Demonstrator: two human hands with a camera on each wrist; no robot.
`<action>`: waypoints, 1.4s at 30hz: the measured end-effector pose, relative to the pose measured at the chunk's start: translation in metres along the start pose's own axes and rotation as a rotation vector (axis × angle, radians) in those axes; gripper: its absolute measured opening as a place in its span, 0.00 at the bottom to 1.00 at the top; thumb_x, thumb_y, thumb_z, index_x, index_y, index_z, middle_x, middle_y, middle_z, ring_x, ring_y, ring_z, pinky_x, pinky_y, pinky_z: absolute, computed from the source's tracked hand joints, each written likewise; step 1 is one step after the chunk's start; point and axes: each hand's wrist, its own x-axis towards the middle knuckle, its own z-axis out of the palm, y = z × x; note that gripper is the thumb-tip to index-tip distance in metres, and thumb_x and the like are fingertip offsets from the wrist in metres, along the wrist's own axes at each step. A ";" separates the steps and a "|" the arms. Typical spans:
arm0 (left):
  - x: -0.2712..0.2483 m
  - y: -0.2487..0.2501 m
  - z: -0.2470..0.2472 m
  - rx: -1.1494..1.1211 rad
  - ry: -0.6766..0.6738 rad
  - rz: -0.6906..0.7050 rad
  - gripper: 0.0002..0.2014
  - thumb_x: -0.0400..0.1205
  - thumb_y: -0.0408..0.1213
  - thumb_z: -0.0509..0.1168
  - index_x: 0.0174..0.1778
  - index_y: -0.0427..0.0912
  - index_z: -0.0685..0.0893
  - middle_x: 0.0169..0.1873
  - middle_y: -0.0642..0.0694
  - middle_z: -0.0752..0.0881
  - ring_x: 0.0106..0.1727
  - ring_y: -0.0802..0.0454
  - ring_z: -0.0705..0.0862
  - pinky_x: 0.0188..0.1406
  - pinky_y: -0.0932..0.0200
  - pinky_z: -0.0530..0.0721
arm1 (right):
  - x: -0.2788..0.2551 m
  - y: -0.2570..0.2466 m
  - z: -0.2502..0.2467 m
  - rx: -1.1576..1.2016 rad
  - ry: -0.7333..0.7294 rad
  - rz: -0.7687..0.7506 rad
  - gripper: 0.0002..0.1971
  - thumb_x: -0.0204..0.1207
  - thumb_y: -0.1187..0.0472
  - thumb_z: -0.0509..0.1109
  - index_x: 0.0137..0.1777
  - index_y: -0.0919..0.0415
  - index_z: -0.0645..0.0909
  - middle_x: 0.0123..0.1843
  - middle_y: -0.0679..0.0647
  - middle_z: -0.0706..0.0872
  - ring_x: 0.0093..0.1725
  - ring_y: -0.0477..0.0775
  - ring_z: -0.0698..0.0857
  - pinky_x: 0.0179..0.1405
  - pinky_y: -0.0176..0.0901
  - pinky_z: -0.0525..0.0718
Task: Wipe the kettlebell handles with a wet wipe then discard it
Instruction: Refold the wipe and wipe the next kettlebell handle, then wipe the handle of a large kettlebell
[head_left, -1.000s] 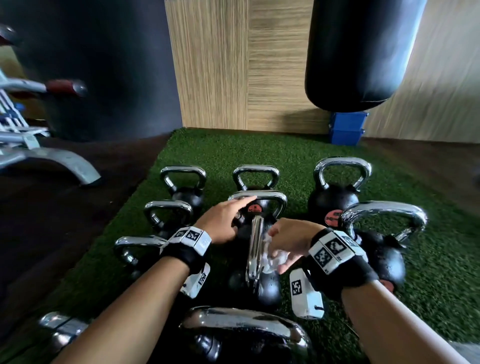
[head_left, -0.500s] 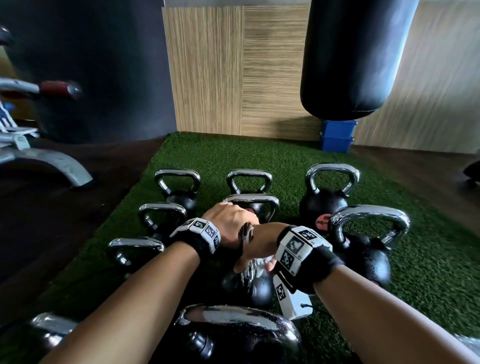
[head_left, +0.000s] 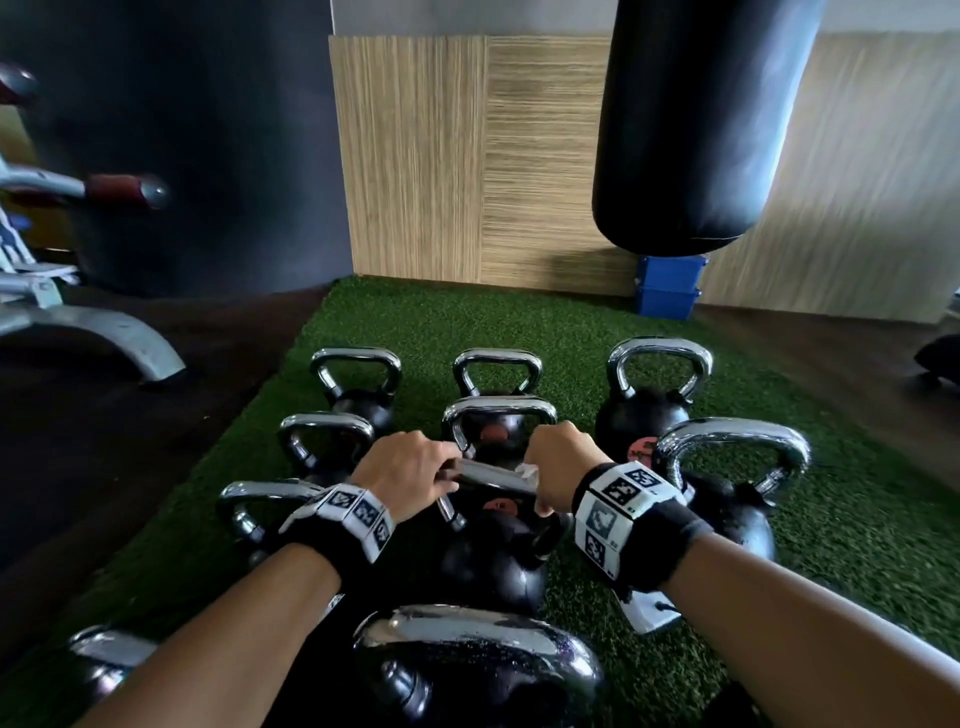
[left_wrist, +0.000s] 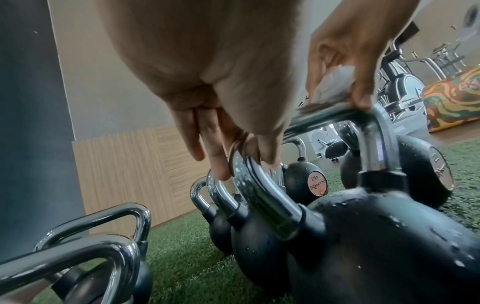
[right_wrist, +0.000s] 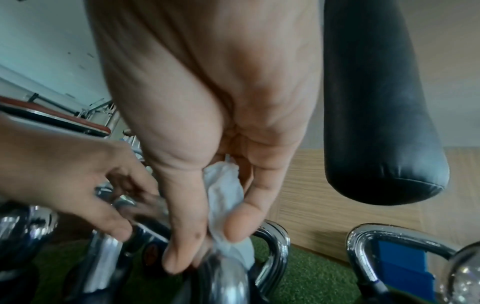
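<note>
While the left hand grips the kettlebell handle mid-frame, the right hand pinches a wet wipe against it.

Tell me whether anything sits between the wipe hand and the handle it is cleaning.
Nothing visible does. The right hand pinches the wet wipe against the right end of the chrome handle. The left hand grips the same handle's left end, apart from the wipe, with bare chrome between them.

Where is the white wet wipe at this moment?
The crumpled white wet wipe is pinched in the right hand, pressed on the right end of the central black kettlebell's chrome handle.
</note>
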 end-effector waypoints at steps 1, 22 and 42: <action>-0.004 0.000 0.001 0.015 0.000 -0.007 0.13 0.82 0.58 0.70 0.56 0.55 0.86 0.39 0.50 0.92 0.44 0.47 0.92 0.44 0.52 0.89 | -0.001 0.002 0.001 0.003 0.030 -0.011 0.19 0.75 0.65 0.75 0.66 0.65 0.83 0.60 0.65 0.87 0.61 0.66 0.87 0.54 0.50 0.85; -0.165 -0.004 0.004 -1.128 -0.335 -0.503 0.35 0.76 0.06 0.48 0.52 0.49 0.88 0.50 0.52 0.91 0.55 0.53 0.87 0.34 0.73 0.82 | -0.124 -0.001 -0.033 0.726 0.094 -0.100 0.15 0.68 0.44 0.82 0.43 0.54 0.92 0.32 0.44 0.92 0.28 0.42 0.88 0.31 0.31 0.82; -0.205 0.100 0.062 -1.555 0.054 -0.742 0.28 0.54 0.52 0.87 0.51 0.56 0.93 0.50 0.51 0.95 0.53 0.56 0.93 0.51 0.65 0.84 | -0.195 -0.045 0.012 0.221 0.321 -0.390 0.08 0.75 0.66 0.70 0.48 0.58 0.90 0.54 0.52 0.80 0.55 0.52 0.81 0.57 0.35 0.74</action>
